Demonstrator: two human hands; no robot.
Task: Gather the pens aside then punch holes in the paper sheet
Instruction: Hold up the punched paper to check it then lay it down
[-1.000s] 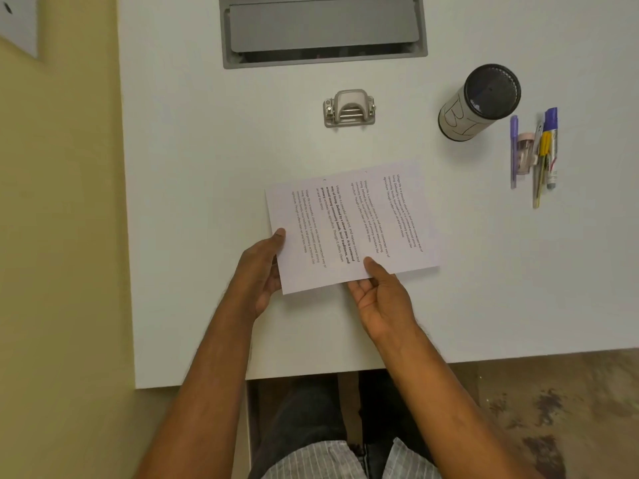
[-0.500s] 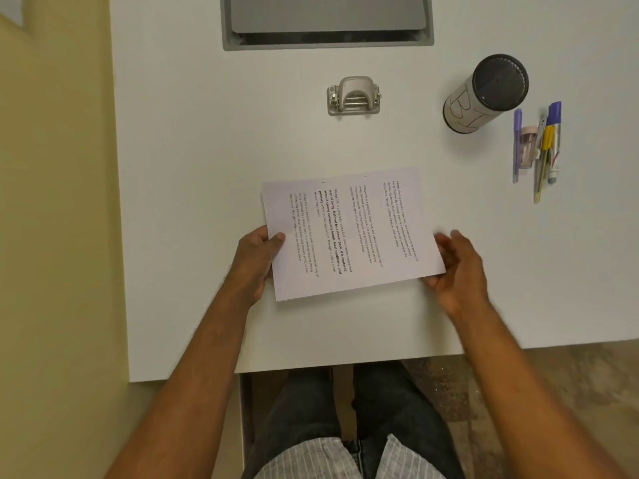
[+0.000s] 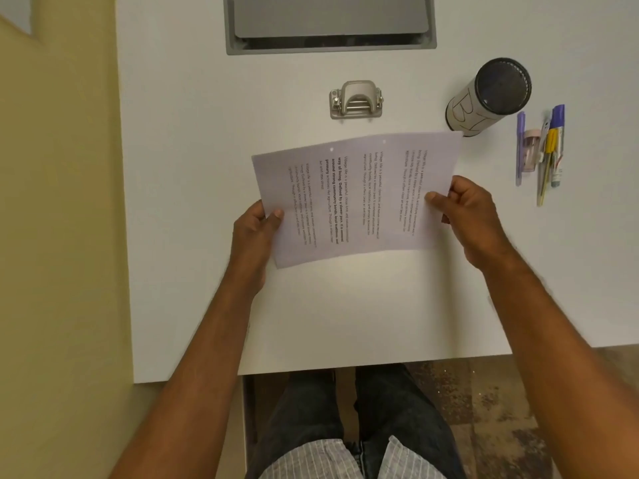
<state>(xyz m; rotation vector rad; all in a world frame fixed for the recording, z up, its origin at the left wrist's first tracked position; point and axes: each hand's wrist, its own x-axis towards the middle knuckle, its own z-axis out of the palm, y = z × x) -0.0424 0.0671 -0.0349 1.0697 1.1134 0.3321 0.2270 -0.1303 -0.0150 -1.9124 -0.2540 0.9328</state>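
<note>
Matt printed paper sheet (image 3: pixel 356 198), brushed-metal hole punch (image 3: pixel 356 100), smooth white table (image 3: pixel 193 133).

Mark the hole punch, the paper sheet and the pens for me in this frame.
hole punch (image 3: pixel 356 100): head view, on its grey lever.
paper sheet (image 3: pixel 356 198): head view, on the printed middle, between the hands.
pens (image 3: pixel 544 150): head view, on the middle of the bunch at the table's right.

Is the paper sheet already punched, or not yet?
Punched. The sheet has two small holes near its far edge, facing the punch. Both hands hold it.
</note>
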